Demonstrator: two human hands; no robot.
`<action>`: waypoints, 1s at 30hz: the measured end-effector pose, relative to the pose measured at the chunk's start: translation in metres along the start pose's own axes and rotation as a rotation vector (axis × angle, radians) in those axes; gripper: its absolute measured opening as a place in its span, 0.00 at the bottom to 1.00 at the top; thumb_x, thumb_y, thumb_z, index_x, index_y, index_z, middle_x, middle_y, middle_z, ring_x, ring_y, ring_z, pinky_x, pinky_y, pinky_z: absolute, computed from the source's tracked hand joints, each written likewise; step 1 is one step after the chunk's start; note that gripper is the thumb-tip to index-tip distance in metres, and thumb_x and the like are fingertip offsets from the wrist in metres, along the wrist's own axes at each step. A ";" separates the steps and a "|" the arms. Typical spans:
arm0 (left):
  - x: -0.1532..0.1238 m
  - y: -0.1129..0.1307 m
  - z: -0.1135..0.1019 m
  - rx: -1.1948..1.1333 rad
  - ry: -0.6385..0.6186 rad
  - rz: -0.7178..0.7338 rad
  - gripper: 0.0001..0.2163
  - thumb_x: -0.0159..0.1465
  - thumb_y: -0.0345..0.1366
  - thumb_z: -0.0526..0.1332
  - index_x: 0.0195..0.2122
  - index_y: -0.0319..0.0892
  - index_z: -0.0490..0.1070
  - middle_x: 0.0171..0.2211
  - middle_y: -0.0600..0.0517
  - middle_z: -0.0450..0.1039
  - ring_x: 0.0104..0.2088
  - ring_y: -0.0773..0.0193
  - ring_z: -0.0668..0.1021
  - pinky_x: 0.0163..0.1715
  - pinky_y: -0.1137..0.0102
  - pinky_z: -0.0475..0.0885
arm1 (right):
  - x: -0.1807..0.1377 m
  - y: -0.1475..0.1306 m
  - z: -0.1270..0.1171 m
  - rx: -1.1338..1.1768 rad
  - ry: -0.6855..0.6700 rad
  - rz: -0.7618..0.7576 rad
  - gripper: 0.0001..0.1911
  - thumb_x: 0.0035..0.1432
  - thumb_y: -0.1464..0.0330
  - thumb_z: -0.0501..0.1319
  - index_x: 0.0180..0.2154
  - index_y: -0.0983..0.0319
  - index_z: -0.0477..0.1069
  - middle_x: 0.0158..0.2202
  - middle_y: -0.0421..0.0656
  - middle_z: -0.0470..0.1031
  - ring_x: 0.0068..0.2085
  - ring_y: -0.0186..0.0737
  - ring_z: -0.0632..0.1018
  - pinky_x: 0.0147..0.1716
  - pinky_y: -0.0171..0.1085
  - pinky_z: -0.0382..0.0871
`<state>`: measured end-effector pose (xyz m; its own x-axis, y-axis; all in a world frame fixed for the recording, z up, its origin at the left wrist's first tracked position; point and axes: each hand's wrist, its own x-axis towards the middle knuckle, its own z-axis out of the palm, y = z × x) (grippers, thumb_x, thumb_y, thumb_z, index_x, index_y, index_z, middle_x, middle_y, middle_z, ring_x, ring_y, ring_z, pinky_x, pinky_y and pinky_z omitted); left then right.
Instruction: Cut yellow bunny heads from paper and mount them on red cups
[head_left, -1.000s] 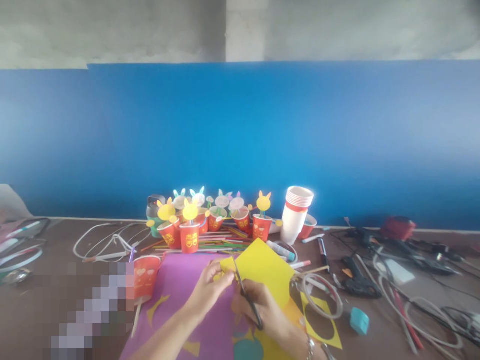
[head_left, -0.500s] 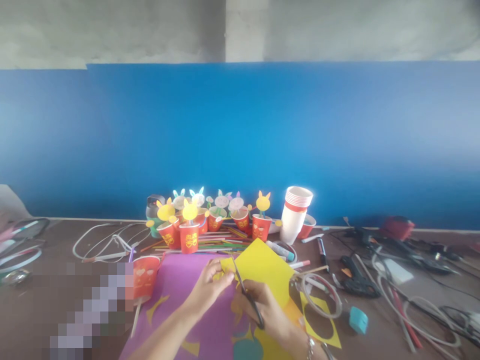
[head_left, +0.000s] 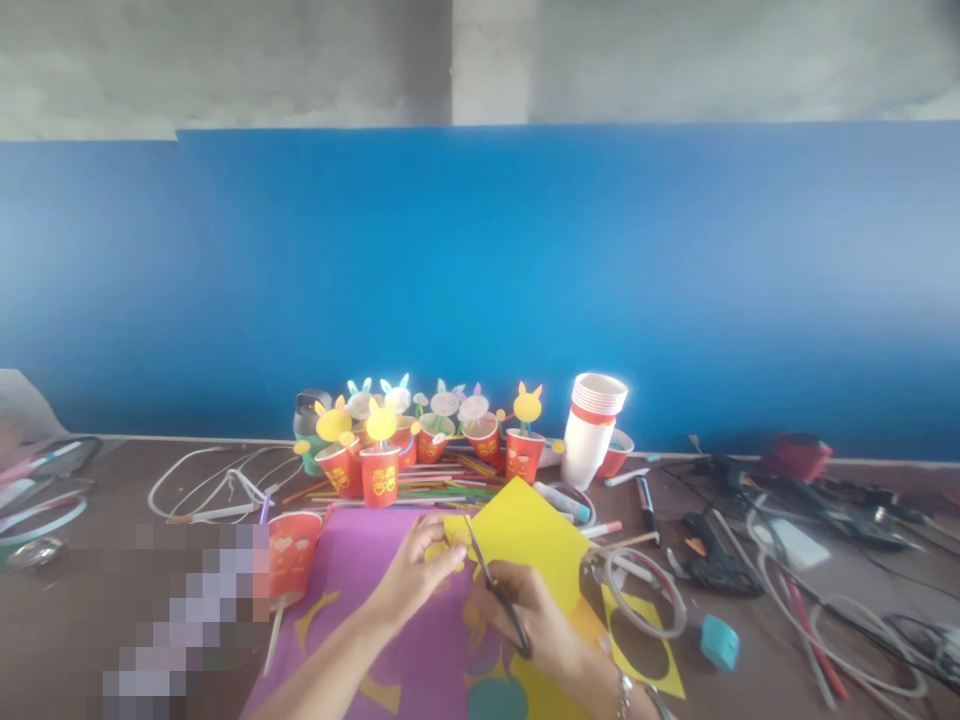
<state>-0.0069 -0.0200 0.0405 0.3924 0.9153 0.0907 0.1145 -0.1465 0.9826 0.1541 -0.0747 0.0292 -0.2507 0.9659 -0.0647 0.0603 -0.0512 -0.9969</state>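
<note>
My left hand (head_left: 421,562) pinches a small piece of yellow paper (head_left: 454,530) between thumb and fingers. In my right hand (head_left: 525,605) is a pair of scissors (head_left: 487,578) with black handles, its blades pointing up and left at the edge of that yellow piece. Whether the blades are fully closed is hard to make out. Under both hands lie a purple sheet (head_left: 360,560) and a large yellow sheet (head_left: 532,525). Curved yellow scraps (head_left: 315,618) and a teal paper circle (head_left: 496,698) rest on the purple sheet.
Behind stand several red paper cups (head_left: 379,478) topped with paper animal heads. A stack of white cups (head_left: 592,430) is right of them. Farther right lie a glue gun (head_left: 720,565), a coiled cable (head_left: 646,595) and a teal block (head_left: 719,642). Another red cup (head_left: 291,556) stands left.
Almost nothing differs. Both hands, the scissors and the yellow piece stay in nearly the same place, with the whole view shifted very slightly.
</note>
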 end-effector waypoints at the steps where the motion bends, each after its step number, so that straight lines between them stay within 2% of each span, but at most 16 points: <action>1: 0.000 0.000 0.000 0.007 -0.003 0.004 0.10 0.57 0.41 0.62 0.30 0.41 0.77 0.45 0.45 0.73 0.50 0.52 0.69 0.50 0.65 0.64 | 0.000 0.000 0.000 -0.001 0.000 0.001 0.22 0.48 0.52 0.65 0.21 0.64 0.64 0.18 0.36 0.65 0.19 0.29 0.65 0.17 0.28 0.56; 11: 0.002 0.002 -0.003 0.020 -0.021 0.026 0.11 0.57 0.43 0.61 0.26 0.42 0.77 0.42 0.46 0.73 0.50 0.51 0.69 0.53 0.63 0.61 | 0.001 0.003 -0.002 -0.032 0.009 -0.009 0.22 0.49 0.52 0.65 0.23 0.65 0.68 0.19 0.39 0.68 0.20 0.30 0.66 0.18 0.29 0.57; 23: 0.001 0.006 -0.003 0.012 -0.004 0.027 0.10 0.57 0.41 0.61 0.25 0.42 0.75 0.41 0.46 0.73 0.48 0.51 0.70 0.51 0.63 0.61 | -0.001 -0.002 -0.001 -0.044 0.006 -0.012 0.25 0.48 0.48 0.63 0.21 0.64 0.66 0.19 0.37 0.65 0.20 0.28 0.63 0.19 0.29 0.56; 30: 0.001 0.009 -0.005 -0.021 -0.017 0.032 0.10 0.57 0.41 0.61 0.24 0.41 0.74 0.41 0.46 0.73 0.48 0.52 0.71 0.50 0.65 0.62 | -0.001 -0.001 -0.001 -0.029 -0.003 -0.022 0.24 0.49 0.50 0.64 0.22 0.65 0.66 0.19 0.37 0.63 0.20 0.28 0.61 0.19 0.29 0.54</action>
<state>-0.0096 -0.0185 0.0498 0.4114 0.9036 0.1197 0.0823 -0.1676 0.9824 0.1548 -0.0751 0.0302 -0.2556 0.9658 -0.0428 0.0823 -0.0224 -0.9964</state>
